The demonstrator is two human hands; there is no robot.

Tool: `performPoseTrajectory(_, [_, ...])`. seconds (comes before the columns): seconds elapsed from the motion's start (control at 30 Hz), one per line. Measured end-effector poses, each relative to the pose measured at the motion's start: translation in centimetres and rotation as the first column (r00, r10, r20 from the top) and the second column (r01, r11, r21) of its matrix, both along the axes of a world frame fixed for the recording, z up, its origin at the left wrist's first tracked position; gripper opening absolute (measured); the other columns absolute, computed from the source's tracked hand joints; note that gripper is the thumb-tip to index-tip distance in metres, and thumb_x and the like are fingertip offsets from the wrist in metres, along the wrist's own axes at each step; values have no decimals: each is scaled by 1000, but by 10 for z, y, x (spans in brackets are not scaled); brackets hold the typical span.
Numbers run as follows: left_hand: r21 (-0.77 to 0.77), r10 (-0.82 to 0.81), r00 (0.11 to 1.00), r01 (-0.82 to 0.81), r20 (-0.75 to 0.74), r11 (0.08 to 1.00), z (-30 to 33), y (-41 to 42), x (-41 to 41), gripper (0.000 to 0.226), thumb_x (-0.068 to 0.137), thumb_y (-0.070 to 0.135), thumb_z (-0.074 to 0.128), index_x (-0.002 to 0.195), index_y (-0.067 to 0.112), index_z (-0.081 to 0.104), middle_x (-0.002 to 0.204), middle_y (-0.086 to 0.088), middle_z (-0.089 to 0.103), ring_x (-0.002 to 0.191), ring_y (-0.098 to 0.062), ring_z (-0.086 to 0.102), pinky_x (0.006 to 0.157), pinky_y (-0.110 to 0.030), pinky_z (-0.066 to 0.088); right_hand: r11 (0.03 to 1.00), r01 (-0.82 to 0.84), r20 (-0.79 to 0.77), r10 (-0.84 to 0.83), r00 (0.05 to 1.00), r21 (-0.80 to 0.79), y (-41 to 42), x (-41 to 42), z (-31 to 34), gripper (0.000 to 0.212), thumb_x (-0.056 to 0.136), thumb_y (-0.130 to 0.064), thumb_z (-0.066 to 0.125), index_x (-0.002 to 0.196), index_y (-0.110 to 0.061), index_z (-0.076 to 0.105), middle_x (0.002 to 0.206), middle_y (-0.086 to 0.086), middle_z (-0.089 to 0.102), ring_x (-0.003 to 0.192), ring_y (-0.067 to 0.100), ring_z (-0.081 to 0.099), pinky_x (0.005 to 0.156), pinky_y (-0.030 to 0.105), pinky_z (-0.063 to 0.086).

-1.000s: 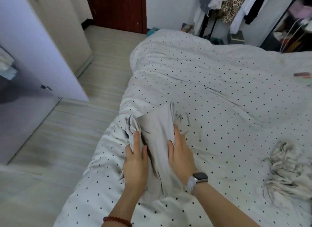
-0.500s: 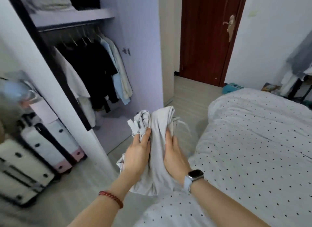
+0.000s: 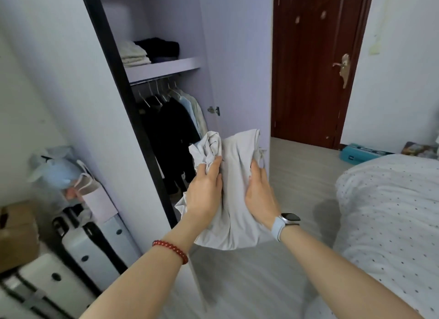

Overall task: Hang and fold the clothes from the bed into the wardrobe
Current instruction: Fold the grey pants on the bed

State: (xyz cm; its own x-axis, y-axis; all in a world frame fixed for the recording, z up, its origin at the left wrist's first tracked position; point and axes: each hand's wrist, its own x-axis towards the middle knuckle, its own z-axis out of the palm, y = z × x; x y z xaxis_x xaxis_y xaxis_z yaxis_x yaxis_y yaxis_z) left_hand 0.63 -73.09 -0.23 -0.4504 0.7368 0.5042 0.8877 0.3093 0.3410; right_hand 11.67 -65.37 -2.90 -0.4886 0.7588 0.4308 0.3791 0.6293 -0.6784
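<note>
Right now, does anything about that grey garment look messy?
Yes. The folded grey garment is uneven: its upper left corner is bunched in a crumpled wad above the left hand, while the part by the right hand lies smooth.

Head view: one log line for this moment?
left hand: grips grey garment | right hand: grips garment | garment: airborne, folded | facing: open wardrobe

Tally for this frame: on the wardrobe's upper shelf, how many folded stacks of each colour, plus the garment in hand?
White folded stack: 1
Black folded stack: 1
Grey garment, held in left hand and right hand: 1
Total: 3
</note>
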Motion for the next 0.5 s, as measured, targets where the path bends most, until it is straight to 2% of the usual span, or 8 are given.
performPoseTrajectory(0.13, [50,-3,1000,2,29,999,15,44,-32,44,99,20,36,143,24,33,117,-11,47,80,-29,57,68,-38,50,1000,7,54,-9,998,29,45,-33,21,59,96,-8,31,149,-20,8,128,16,39,96,35,51,79,39,45])
performPoseTrajectory(0.2, [93,10,998,-15,55,996,25,69,-53,45,99,20,37,143,25,33,118,-10,47,82,-28,56,69,-37,49,999,-6,65,3,998,54,74,-53,34,63,95,-8,31,149,-24,4,123,15,40,89,34,52,79,41,46])
performPoseTrajectory(0.37, [194,59,988,-87,144,977,46,134,-100,45,98,18,39,143,25,34,122,-9,46,88,-29,56,74,-37,48,989,-83,75,74,994,119,155,-111,59,66,95,-10,33,149,-26,0,132,14,37,100,34,51,86,43,45])
performPoseTrajectory(0.5, [255,144,978,-179,152,950,72,211,-155,46,98,19,39,142,28,35,124,-11,46,88,-31,56,74,-37,48,966,-186,8,187,982,180,239,-172,85,70,93,-6,31,148,-31,-3,150,9,21,110,40,48,93,48,43])
